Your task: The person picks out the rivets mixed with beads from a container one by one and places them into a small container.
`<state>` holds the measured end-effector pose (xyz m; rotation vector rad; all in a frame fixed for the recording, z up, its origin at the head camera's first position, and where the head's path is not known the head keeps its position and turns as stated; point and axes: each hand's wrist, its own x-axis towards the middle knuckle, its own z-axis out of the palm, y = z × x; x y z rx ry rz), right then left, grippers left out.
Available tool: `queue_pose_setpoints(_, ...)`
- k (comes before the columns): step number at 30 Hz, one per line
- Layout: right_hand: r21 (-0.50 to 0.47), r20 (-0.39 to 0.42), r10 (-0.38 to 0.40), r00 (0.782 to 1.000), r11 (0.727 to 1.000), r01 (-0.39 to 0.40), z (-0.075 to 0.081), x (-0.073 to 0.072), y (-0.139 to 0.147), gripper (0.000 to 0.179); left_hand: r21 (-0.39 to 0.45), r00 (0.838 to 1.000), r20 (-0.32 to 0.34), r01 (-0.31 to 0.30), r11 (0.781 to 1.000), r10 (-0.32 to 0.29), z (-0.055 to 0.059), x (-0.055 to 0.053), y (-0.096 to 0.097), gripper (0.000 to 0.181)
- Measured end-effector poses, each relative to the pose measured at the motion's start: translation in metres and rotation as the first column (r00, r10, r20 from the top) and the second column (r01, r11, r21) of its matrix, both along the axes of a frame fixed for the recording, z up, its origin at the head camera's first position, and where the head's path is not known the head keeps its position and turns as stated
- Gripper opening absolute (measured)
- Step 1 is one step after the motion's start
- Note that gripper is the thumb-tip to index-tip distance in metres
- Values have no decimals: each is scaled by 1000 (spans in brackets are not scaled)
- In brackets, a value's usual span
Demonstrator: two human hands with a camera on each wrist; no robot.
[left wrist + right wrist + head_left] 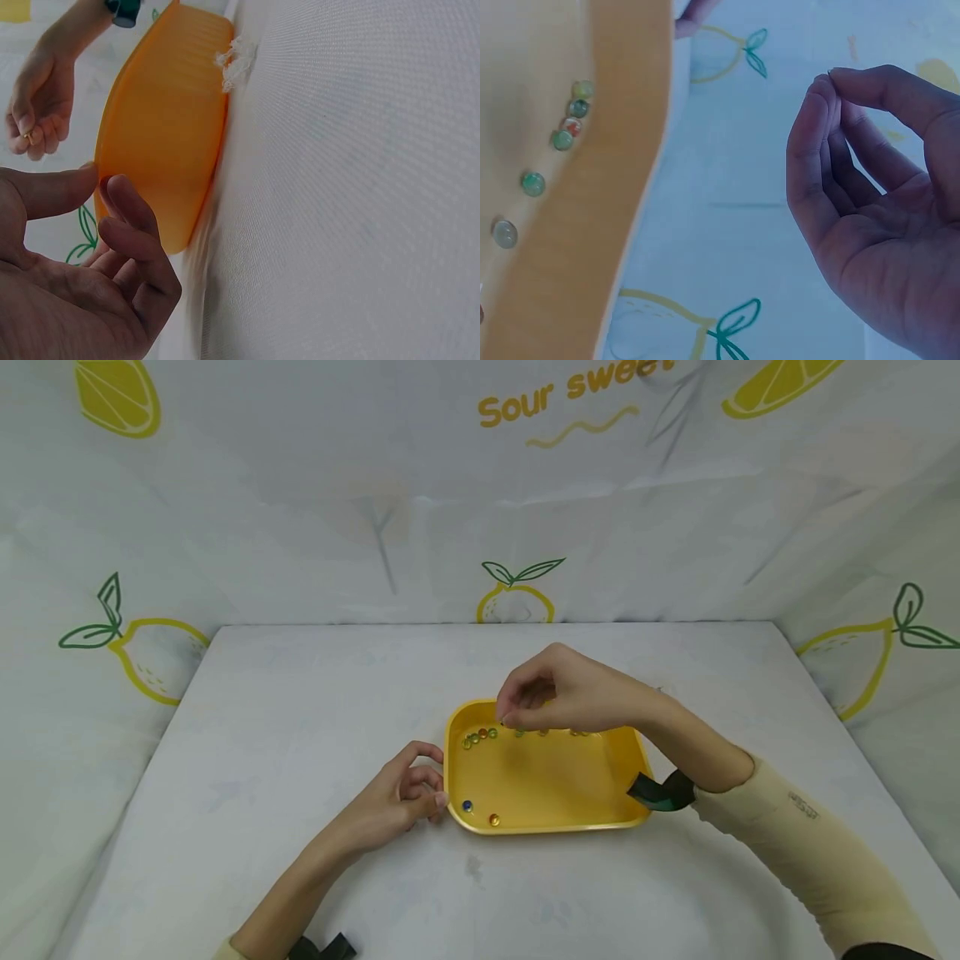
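Observation:
A yellow tray [555, 785] holds several small glass marbles [483, 733], mostly along its far side. A blue marble [467, 806] and an amber marble [494, 820] lie at its near left. My left hand [401, 793] holds the tray's left edge, its thumb at the rim and bent fingers by the outer wall. Above the far left part of the tray, my right hand [558, 689] pinches a small marble [28, 137] between thumb and fingertips. That marble is mostly hidden and looks yellowish in the left wrist view. In the right wrist view, green and red marbles [571, 127] line the tray's inner wall.
The tray stands on a white-covered table [300, 693]. A white curtain [300, 527] with lemon prints rises behind and at both sides. Dark straps [663, 791] sit on the wrists. Loose white threads [236, 64] lie beside the tray.

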<state>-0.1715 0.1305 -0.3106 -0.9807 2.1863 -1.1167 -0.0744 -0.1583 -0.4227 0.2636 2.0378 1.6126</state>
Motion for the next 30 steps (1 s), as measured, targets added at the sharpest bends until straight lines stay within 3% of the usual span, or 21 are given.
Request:
queue_pose_setpoints(11,-190,-101,-154,983,973,133,19,10,40,7,0,1000,-5,3,1000,-3,-1,1,0,49)
queue_pose_setpoints(22,-250,-193,-229,954,952,178,25,24,72,15,-4,1000,-1,1,1000,-1,-1,0,0,50)
queue_pose_setpoints(30,-243,-202,-314,928,934,263,27,28,102,16,0,1000,0,0,1000,0,-2,0,0,50)
